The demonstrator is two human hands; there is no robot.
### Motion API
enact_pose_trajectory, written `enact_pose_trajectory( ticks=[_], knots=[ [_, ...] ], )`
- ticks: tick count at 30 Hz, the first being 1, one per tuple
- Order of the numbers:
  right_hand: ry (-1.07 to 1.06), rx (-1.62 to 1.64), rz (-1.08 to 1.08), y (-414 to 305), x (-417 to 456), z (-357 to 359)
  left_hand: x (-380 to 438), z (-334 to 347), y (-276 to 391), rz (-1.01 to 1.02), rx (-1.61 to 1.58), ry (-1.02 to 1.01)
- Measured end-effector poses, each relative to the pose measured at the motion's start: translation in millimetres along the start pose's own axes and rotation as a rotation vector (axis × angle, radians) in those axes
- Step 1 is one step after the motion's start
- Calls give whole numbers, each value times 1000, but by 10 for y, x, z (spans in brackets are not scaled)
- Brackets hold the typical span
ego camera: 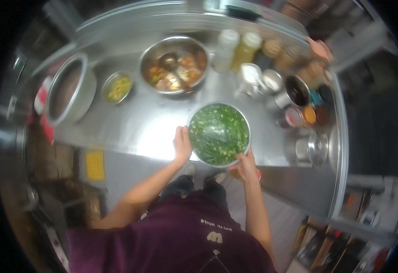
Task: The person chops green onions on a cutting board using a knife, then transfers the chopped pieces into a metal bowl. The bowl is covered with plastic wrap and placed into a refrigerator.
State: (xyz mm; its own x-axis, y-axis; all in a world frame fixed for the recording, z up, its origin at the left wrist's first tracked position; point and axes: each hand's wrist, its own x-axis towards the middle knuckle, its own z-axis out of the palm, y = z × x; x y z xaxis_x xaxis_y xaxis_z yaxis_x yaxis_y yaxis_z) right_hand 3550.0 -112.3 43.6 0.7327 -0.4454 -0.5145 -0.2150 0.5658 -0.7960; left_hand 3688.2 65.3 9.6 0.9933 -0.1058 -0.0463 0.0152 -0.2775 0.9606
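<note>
A round metal bowl of chopped green scallions or similar greens (219, 133) is held level at the front edge of the steel counter (117, 129). My left hand (182, 145) grips its left rim, and my right hand (246, 165) grips its lower right rim. Beyond it stands a large steel bowl (144, 76) of orange-brown food pieces, with a metal ladle (169, 62) lying inside. Farther left is a small metal bowl of yellow-green pieces (119, 88). Whether the held bowl touches the counter cannot be told.
A large metal pot (88, 92) stands at the left. Squeeze bottles (228, 46), an open container of white contents (251, 72), a steel pot with dark liquid (298, 90) and an orange-lidded jar (308, 115) crowd the right. Metal containers (311, 149) stand at the near right.
</note>
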Motion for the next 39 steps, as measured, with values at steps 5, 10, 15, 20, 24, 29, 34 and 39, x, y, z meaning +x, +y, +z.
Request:
enact_pose_trajectory(
  ticks=[5, 10, 15, 20, 24, 29, 34, 39],
  knots=[
    [396, 139, -87, 210, -901, -308, -239, 286, 111, 57, -75, -492],
    [662, 410, -152, 529, -473, 591, 1010, 424, 133, 31, -106, -822],
    [918, 405, -199, 544, -451, 999, 1379, 880, 352, -47, -103, -1248],
    [1102, 373, -279, 656, -203, 1212, 1451, 1395, -52, 59, -164, -1315],
    [1116, 391, -382, 721, 87, 1133, 1631, 1757, -340, 68, -110, -1460],
    [1072, 439, -481, 959, 414, 612, 1892, 2148, -292, 131, -139, -1735],
    [911, 374, -601, 1129, 489, 355, 1899, 1954, -547, -769, -233, -1986],
    [904, 330, -644, 1055, 260, 405, 1696, 1805, -569, -759, -441, -1956]
  ],
)
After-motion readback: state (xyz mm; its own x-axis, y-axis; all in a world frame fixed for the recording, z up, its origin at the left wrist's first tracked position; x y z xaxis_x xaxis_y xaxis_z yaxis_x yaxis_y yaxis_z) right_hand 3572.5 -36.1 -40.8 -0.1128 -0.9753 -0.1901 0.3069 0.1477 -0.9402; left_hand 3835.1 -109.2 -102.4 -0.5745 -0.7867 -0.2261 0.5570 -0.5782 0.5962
